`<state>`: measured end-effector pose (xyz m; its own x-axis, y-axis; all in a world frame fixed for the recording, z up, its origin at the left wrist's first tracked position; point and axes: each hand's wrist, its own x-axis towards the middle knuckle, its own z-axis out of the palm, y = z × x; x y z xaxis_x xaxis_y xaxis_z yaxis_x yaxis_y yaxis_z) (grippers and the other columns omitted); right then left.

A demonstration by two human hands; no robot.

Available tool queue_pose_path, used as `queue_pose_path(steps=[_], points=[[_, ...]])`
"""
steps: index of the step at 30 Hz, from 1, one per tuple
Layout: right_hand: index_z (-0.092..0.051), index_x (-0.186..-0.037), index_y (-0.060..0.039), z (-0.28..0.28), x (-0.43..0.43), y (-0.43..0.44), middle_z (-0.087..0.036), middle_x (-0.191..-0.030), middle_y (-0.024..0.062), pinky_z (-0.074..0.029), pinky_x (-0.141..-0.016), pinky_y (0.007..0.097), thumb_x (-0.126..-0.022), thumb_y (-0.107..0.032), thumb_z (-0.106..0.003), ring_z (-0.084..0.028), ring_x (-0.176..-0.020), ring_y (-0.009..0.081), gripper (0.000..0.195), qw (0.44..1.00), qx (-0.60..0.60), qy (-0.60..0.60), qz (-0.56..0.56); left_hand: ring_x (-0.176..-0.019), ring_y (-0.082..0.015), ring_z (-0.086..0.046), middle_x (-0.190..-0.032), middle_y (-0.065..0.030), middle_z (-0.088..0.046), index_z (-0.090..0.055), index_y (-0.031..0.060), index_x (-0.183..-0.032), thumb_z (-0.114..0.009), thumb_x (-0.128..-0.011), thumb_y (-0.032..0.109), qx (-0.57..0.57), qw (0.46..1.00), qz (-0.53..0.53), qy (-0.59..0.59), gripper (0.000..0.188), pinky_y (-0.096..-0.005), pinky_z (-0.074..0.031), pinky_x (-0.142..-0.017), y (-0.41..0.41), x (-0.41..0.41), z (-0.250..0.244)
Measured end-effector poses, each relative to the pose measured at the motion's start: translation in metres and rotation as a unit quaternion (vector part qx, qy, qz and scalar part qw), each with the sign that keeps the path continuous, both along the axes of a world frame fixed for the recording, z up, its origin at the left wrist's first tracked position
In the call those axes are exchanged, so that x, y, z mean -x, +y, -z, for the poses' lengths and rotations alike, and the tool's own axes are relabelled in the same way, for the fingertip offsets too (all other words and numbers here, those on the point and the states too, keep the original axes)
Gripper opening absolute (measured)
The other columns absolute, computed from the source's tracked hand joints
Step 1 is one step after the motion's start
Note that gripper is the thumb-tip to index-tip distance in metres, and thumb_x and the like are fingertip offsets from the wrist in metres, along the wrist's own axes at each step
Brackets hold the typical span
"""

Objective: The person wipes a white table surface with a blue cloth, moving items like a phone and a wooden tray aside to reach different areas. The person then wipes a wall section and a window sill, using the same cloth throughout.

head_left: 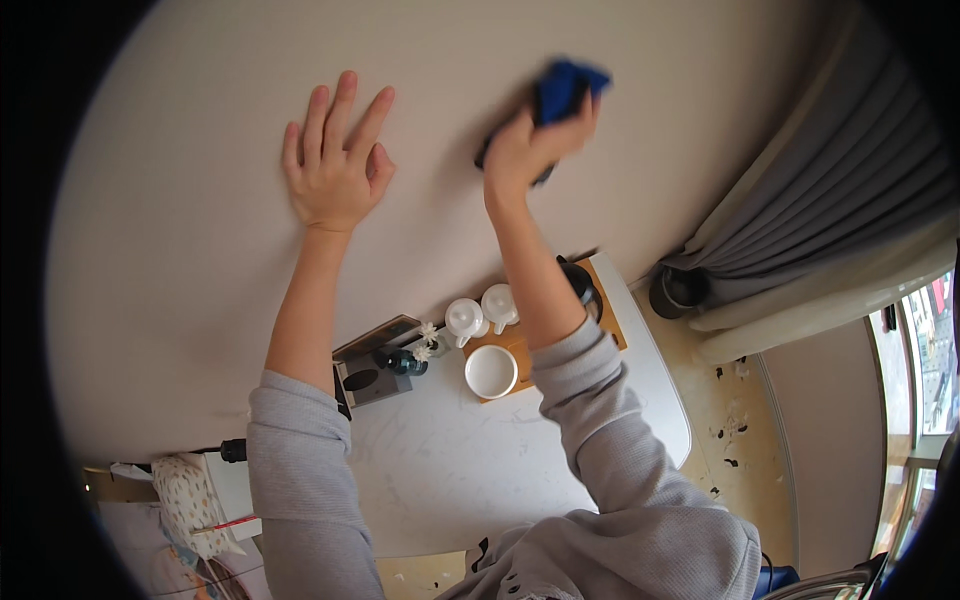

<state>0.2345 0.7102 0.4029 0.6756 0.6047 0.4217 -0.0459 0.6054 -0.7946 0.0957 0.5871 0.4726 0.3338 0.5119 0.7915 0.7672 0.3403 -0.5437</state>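
My left hand (334, 165) lies on the pale wall (420, 157), palm towards it and fingers spread, with nothing in it. To its right, slightly blurred, my right hand (536, 142) grips a blue cloth (566, 86) against or close to the same wall. Dark material, perhaps part of the cloth, shows under the palm. Both forearms reach up over a white table (457, 465), their grey sleeves pushed back.
Along the wall on the table stand white lidded cups (465, 319), a white bowl (491, 372) on a wooden tray (611, 300), a dark bottle (405, 363) and a grey box (382, 384). A grey curtain (832, 172) and black bin (675, 291) are at the right.
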Motion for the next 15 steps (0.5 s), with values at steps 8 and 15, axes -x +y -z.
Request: queue_pose_path(steps=[8,15], points=[[-0.056,-0.137,-0.0220,-0.005,-0.047,0.032,-0.041,-0.158,0.0070,-0.030,-0.112,0.0490,-0.069,-0.008,-0.070,-0.042,-0.138,0.0335,0.071,0.861,-0.300,-0.410,-0.022,-0.145,-0.0197,-0.042,-0.160,0.0043,-0.045,-0.057,0.0416,-0.145,-0.058,-0.086,0.030,0.013,1.000,0.007,-0.004,0.061,-0.0458,-0.031,-0.115,0.006,-0.005,0.002],[-0.056,-0.131,-0.0326,0.140,-0.089,0.040,-0.038,-0.162,-0.0065,-0.039,-0.114,0.0395,-0.089,-0.017,-0.061,-0.049,-0.137,0.0208,0.045,0.537,-0.455,-0.701,-0.114,-0.142,-0.0149,-0.045,-0.158,0.0092,-0.047,-0.056,0.0455,-0.144,-0.060,-0.082,0.029,0.003,1.000,0.017,-0.019,0.064,-0.0405,-0.028,-0.116,0.007,-0.009,-0.003]])
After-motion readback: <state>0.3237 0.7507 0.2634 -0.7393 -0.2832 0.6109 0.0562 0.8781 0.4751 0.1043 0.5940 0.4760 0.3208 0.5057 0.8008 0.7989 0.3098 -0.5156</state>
